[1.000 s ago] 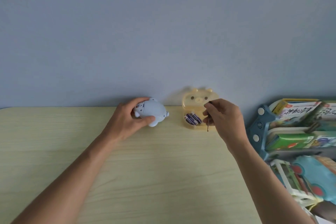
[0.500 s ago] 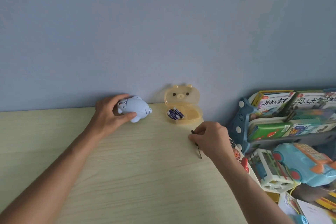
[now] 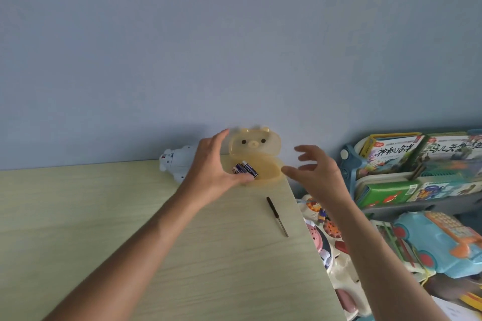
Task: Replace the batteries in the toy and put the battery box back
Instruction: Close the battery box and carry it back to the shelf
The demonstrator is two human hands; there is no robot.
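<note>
A translucent yellow bear-shaped battery box (image 3: 263,164) stands open at the table's far right corner, lid up against the wall, with two dark blue batteries (image 3: 244,169) inside. My left hand (image 3: 211,167) cups the box's left side, thumb on its front edge. My right hand (image 3: 317,173) hovers with fingers spread just right of the box, holding nothing. The pale blue toy (image 3: 177,163) lies on the table by the wall, left of my left hand. A small dark screwdriver (image 3: 277,216) lies on the table near the right edge.
The wooden table (image 3: 130,229) ends at a right edge just past the screwdriver. Beyond it stand a blue shelf of picture books (image 3: 417,164), a turquoise toy car (image 3: 440,240) and other toys (image 3: 326,229) lower down. The grey wall is close behind.
My left hand let go of the toy and moved right to the battery box. My right hand put the screwdriver down on the table and rose, open, beside the box.
</note>
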